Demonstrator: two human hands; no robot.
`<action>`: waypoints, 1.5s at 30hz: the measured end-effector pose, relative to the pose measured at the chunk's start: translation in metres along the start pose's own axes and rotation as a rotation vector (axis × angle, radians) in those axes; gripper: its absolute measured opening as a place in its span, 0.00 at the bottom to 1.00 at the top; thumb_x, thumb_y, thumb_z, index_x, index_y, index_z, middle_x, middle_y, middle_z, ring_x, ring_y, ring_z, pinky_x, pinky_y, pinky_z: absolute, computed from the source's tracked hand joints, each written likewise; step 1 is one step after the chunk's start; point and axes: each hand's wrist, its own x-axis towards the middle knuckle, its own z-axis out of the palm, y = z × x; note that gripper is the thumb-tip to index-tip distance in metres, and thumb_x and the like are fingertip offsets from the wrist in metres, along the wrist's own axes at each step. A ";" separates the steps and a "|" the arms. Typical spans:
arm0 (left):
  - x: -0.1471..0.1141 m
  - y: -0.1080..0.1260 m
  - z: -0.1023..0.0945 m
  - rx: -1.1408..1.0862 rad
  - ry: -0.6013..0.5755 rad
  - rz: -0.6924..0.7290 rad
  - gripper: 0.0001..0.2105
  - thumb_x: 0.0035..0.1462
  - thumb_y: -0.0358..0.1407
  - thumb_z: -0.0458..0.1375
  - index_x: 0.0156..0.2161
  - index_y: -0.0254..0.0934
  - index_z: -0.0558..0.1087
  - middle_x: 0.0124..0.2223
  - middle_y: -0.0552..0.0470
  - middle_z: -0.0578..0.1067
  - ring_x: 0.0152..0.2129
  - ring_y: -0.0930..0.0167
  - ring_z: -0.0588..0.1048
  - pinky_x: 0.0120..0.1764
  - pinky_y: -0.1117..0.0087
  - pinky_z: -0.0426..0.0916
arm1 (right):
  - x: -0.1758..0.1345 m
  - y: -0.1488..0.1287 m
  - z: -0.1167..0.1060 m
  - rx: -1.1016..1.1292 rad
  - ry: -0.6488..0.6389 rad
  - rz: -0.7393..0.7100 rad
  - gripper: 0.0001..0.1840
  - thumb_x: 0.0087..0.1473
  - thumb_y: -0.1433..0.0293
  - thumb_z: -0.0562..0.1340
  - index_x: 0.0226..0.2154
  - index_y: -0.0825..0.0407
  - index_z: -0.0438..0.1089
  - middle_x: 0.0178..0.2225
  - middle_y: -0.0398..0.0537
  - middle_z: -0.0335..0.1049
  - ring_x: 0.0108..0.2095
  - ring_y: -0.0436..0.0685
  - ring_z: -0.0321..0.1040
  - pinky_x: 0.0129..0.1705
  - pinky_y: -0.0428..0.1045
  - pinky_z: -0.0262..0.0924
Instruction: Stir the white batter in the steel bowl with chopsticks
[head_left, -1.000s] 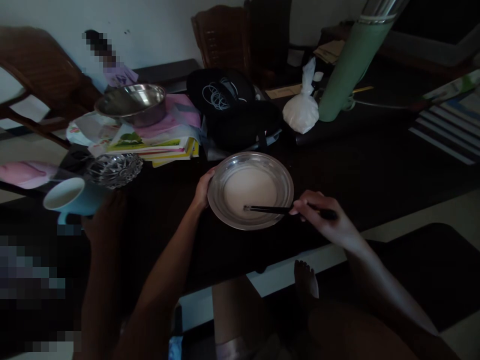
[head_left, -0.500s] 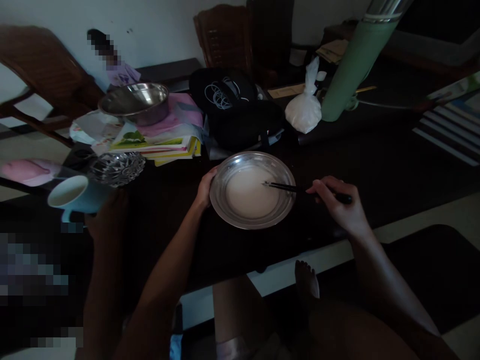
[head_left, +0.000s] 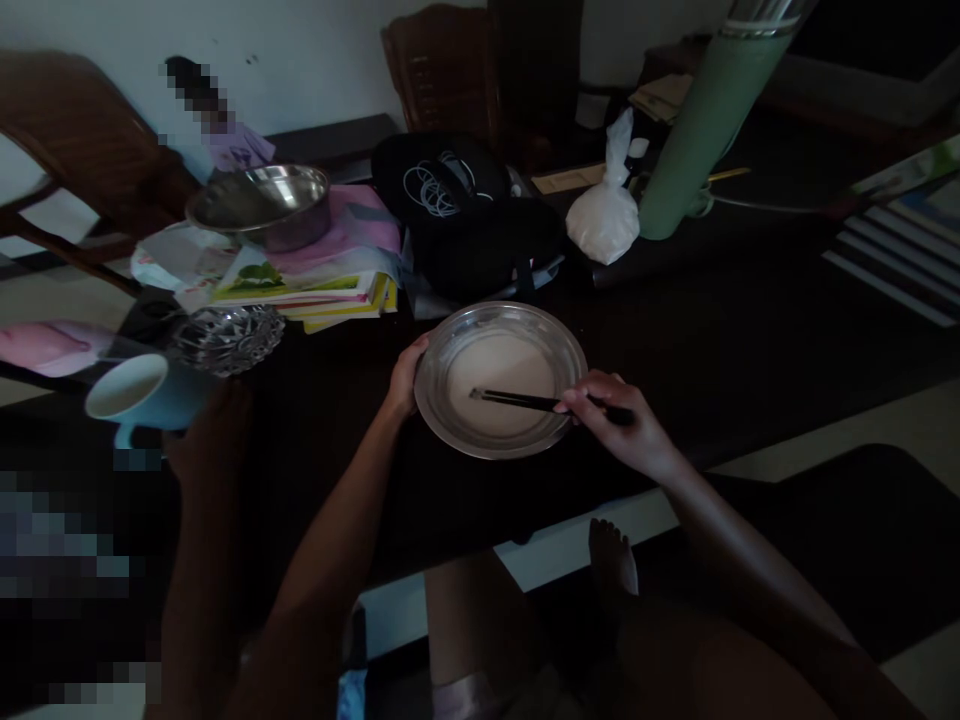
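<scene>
A round steel bowl [head_left: 442,420] rests on the dark table, with a milky white liquid [head_left: 517,365] inside. My left hand [head_left: 407,375] grips the bowl's left rim. Black chopsticks [head_left: 517,400] are held in my right hand [head_left: 619,415], at the bowl's right edge. Their tips dip into the liquid left of its middle. Beyond the bowl stands a knotted clear bag of white powder [head_left: 604,220].
A co-worker's hand [head_left: 214,425] is by a light blue mug [head_left: 142,395] on the left. Near it are a cut-glass dish [head_left: 229,340] and a second steel bowl [head_left: 300,215] on books. Behind lie a black case [head_left: 487,245] and a tall green flask [head_left: 709,130].
My right hand has moved left toward the bowl, carrying the chopstick tips from the liquid's right part to its left. My left hand still holds the rim.
</scene>
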 end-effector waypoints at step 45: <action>-0.002 0.002 0.002 -0.025 0.004 -0.011 0.17 0.51 0.43 0.58 0.42 0.36 0.79 0.43 0.48 0.82 0.51 0.58 0.75 0.54 0.60 0.68 | -0.020 -0.014 -0.057 -0.030 0.085 0.151 0.18 0.61 0.58 0.61 0.24 0.46 0.75 0.22 0.41 0.68 0.24 0.51 0.63 0.32 0.51 0.54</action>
